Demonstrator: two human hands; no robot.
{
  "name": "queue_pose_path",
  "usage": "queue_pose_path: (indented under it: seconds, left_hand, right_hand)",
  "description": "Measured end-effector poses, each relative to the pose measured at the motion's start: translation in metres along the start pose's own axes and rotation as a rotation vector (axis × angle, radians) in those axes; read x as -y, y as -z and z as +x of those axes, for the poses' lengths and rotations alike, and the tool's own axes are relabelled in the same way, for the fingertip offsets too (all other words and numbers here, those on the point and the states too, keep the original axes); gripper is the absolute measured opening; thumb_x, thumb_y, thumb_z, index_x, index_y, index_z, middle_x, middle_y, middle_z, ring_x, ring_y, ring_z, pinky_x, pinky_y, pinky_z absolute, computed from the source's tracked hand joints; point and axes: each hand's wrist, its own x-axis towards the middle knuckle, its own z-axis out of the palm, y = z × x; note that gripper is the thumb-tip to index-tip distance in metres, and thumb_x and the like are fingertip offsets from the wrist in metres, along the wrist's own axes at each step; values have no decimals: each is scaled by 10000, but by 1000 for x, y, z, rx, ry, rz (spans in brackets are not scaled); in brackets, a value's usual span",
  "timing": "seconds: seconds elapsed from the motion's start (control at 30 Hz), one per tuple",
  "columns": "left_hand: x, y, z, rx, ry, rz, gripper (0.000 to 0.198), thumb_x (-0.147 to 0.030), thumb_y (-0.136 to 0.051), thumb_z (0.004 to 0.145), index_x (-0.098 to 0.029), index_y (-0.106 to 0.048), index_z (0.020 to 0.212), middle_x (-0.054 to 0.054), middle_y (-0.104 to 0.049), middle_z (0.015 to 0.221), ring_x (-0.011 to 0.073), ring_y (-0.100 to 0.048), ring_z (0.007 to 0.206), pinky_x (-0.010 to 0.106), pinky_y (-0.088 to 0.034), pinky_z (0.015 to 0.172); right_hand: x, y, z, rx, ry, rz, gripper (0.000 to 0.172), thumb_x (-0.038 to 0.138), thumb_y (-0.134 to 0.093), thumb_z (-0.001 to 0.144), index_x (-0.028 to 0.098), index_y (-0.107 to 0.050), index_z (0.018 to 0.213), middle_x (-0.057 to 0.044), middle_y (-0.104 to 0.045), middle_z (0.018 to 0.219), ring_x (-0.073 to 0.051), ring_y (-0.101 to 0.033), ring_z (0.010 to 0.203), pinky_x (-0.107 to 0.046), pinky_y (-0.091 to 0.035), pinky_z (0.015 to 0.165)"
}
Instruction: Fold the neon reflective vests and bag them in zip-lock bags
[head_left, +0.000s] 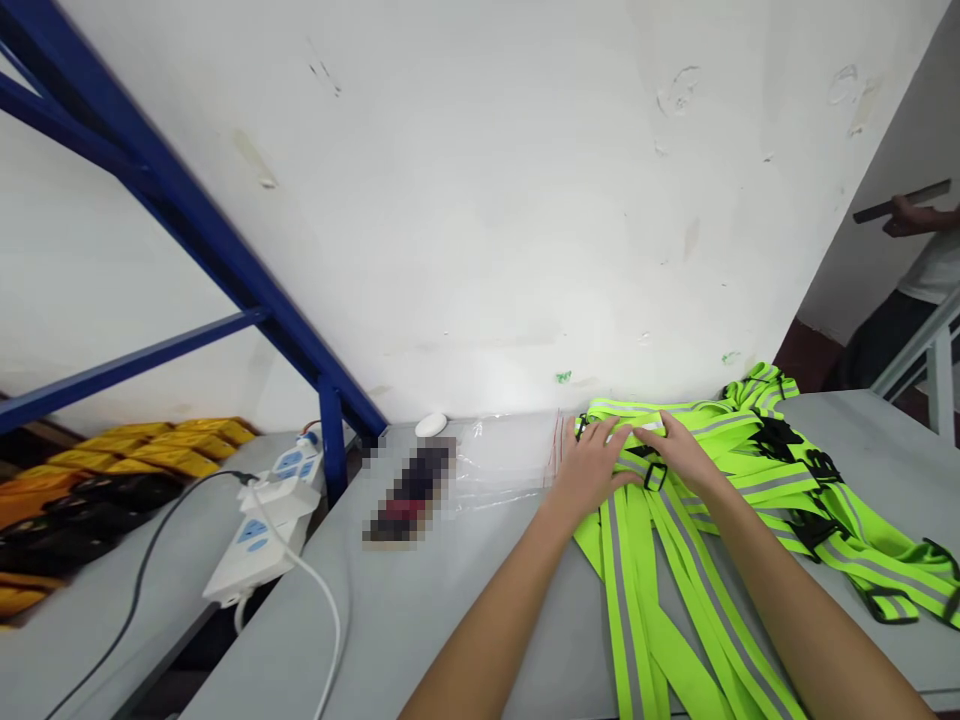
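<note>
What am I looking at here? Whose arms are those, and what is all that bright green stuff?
The picture comes from a camera worn on a person's head, looking down, so the arms at the bottom are that person's own. No machine is here. The left hand and the right hand both lie flat on a pile of neon green straps with grey shiny stripes and black buckles. Neither hand grips anything. The straps rest on a grey table. Also there: a clear plastic bag, a small white round thing, and a white power strip with cables. At the far right, another person stands, holding something flat.
</note>
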Motion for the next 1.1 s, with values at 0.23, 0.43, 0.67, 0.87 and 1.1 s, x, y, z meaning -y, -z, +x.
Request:
queue_pose_path:
  seconds: [0.23, 0.43, 0.67, 0.87, 1.1]
  left_hand:
    - [14, -9, -4, -235, 184, -246, 160, -390, -535, 900, -254, -597, 957, 90, -649, 1152, 268, -560, 1113, 536, -158, 1126]
    - [3, -9, -2, -280, 257, -159, 167, -373, -484, 922, -234, -574, 896, 85, -648, 954, 279, -565, 975, 529, -236, 1057]
    - [-8, -10, -4, -222, 317, -61, 227, -404, -468, 932, -198, -564, 934, 98, -628, 983, 281, -521, 1011, 468, -370, 938]
    - [-1, 25, -8, -320, 517, -782, 714, -479, -696, 770, -221, -378, 1356, 133, -517, 1330, 275, -525, 1168, 403, -431, 951]
    - [1, 52, -10, 210, 574, -1795, 527, -355, -719, 748, -113, -582, 1196, 152, -698, 1093, 280, -684, 934, 371, -530, 814]
  right_hand:
    - [0, -1, -3, 128, -142, 172, 402, 389, -714, 669, 213, -659, 1027, -19, -712, 797, -225, -656, 711, -353, -530, 645]
    - [12, -9, -14, 166, -169, 201, 379, 480, -630, 764, 203, -686, 1017, -59, -729, 889, -252, -668, 823, -380, -532, 745]
    - [31, -3, -19, 221, 113, -225, 380, 446, -709, 715, 226, -671, 1023, -60, -693, 1068, -275, -623, 990, -404, -471, 874]
    - [48, 7, -25, 196, 117, -133, 405, 456, -689, 746, 200, -655, 1057, -63, -715, 1000, -273, -660, 899, -378, -522, 751]
    - [82, 18, -32, 298, 78, 57, 442, 455, -714, 749, 211, -625, 1106, -69, -718, 1004, -276, -677, 926, -394, -545, 778]
